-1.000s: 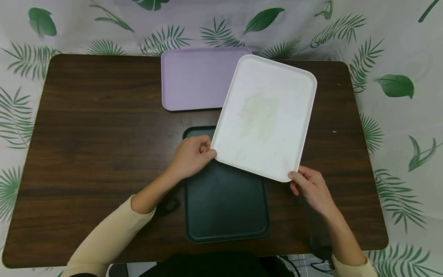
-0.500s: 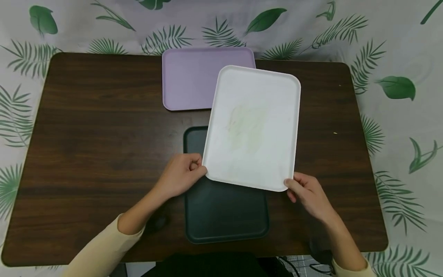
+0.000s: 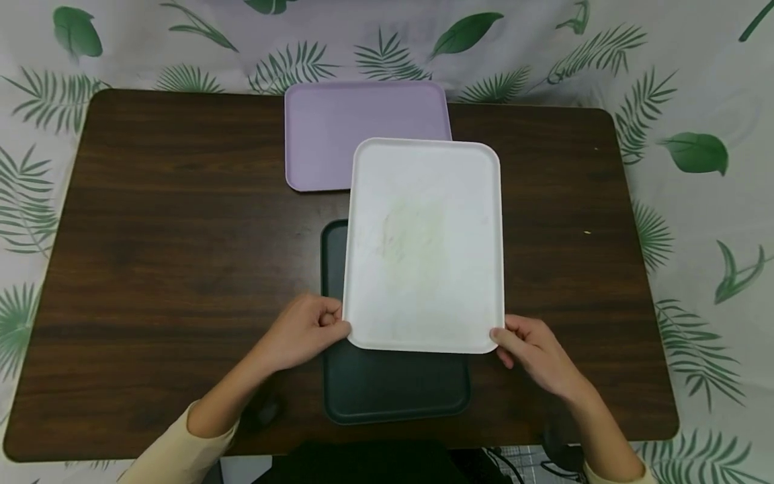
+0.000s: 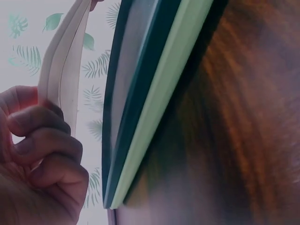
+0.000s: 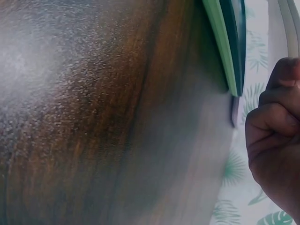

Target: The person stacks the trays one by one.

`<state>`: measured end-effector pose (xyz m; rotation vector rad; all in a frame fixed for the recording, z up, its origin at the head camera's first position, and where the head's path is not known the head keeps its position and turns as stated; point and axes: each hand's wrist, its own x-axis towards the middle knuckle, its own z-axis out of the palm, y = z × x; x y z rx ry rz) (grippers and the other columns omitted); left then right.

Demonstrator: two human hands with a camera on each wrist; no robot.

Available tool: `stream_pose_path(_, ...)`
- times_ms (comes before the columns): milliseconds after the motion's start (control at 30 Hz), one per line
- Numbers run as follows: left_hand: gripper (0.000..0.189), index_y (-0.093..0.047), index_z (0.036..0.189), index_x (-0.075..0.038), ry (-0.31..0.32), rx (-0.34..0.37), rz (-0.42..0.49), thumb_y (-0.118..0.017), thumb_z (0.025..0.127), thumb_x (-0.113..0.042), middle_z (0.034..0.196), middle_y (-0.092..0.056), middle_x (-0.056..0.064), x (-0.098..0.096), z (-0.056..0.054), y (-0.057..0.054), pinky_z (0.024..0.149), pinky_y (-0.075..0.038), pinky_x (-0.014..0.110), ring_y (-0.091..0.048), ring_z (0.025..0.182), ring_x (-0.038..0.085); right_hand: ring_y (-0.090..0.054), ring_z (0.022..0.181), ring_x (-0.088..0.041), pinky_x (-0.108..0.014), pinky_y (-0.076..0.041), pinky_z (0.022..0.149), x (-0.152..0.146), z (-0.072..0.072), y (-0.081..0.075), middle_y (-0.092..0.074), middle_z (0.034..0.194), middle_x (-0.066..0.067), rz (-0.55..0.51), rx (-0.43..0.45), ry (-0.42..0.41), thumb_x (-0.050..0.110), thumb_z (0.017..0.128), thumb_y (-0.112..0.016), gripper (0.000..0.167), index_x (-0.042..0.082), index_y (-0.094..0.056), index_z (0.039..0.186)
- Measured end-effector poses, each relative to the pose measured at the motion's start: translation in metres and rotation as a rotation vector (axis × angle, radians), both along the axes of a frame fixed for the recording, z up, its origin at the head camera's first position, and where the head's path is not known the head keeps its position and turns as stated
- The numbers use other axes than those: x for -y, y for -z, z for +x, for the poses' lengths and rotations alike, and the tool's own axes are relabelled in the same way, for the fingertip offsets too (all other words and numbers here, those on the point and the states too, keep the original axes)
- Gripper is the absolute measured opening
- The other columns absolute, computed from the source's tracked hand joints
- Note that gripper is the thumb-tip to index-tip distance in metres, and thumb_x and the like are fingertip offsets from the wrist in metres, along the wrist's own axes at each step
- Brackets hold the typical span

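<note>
White tray [image 3: 423, 245]: held up over the right-hand part of the dark green tray [image 3: 396, 386], a gap between them in the left wrist view; from overhead its far end covers the near right corner of the lilac tray [image 3: 363, 111].
Long axis: runs straight away from the person, one short edge towards the body, the other towards the lilac tray; its sides look almost square to the table's front. How far it tips, I can't tell.
White tray's face: a faint greenish stain sits about the middle.
Left hand [image 3: 302, 331]: fingers curled in, pinching the near left corner, thumb on top.
Right hand [image 3: 535, 353]: pinches the near right corner, thumb above, the other fingers bent at the edge.
Dark green tray: long axis also front to back, turned very slightly; a pale green band [image 4: 163, 93] shows right under its rim.
Lilac tray: lies crosswise, long axis left to right, at the far side of the tabletop [image 3: 181, 269].
Tabletop: dark brown wood grain, rounded corners.
Sleeves [image 3: 184, 450]: cream, ending above the wrists.
Backdrop [image 3: 387, 33]: pale cloth printed with green leaves.
</note>
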<state>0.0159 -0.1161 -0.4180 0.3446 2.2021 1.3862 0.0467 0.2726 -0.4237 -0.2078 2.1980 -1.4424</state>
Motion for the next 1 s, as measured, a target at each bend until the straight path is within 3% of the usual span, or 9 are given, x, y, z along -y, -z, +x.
stream_pose_path(167,0.027,-0.053,0.062,-0.014,0.052,0.079,0.070,-0.063,0.085,-0.005,0.048,-0.034,-0.010,0.008,0.005,0.005,0.045,-0.022,0.021,-0.026,0.043,0.005,-0.048,0.050,-0.027,-0.033,-0.037,0.049,0.001,0.003,0.000,-0.053,0.057,0.000,-0.034,0.008,-0.033,0.007,0.102,-0.052,0.016,0.006,-0.068,0.101)
stream_pose_path(333,0.028,-0.056,0.064,-0.008,0.122,0.168,0.153,-0.065,0.091,-0.009,0.048,-0.044,-0.005,0.018,0.010,0.010,0.043,-0.028,0.021,-0.039,0.040,0.010,-0.048,0.049,-0.026,-0.033,-0.037,0.048,0.003,0.007,0.000,-0.054,0.057,0.000,-0.071,0.018,-0.079,0.006,0.102,-0.050,0.017,0.006,-0.068,0.102)
stream_pose_path(467,0.030,-0.058,0.066,-0.004,0.176,0.239,0.213,-0.066,0.093,-0.014,0.049,-0.052,0.001,0.025,0.014,0.012,0.039,-0.028,0.022,-0.040,0.039,0.011,-0.048,0.049,-0.024,-0.032,-0.037,0.047,0.004,0.010,0.001,-0.055,0.057,0.000,-0.081,0.033,-0.111,0.006,0.102,-0.050,0.018,0.008,-0.068,0.101)
stream_pose_path(667,0.032,-0.063,0.069,0.002,0.263,0.345,0.291,-0.067,0.094,-0.018,0.054,-0.060,0.009,0.032,0.023,0.015,0.036,-0.032,0.022,-0.038,0.036,0.006,-0.042,0.045,-0.010,-0.027,-0.031,0.042,0.007,0.016,0.002,-0.055,0.057,0.001,-0.060,0.053,-0.152,0.008,0.102,-0.051,0.019,0.012,-0.066,0.092)
stream_pose_path(800,0.032,-0.065,0.070,0.003,0.295,0.381,0.323,-0.068,0.094,-0.019,0.056,-0.063,0.007,0.036,0.028,0.021,0.036,-0.034,0.023,-0.040,0.036,0.006,-0.039,0.046,-0.004,-0.026,-0.031,0.042,0.009,0.019,0.004,-0.055,0.057,0.002,-0.073,0.069,-0.179,0.009,0.102,-0.051,0.024,0.012,-0.061,0.080)
stream_pose_path(1000,0.030,-0.069,0.073,0.002,0.331,0.424,0.332,-0.069,0.093,-0.020,0.057,-0.064,0.010,0.040,0.032,0.027,0.036,-0.034,0.022,-0.040,0.036,0.005,-0.038,0.047,-0.003,-0.026,-0.032,0.043,0.010,0.025,0.007,-0.056,0.059,0.000,-0.100,0.097,-0.205,0.009,0.102,-0.052,0.024,0.013,-0.060,0.080)
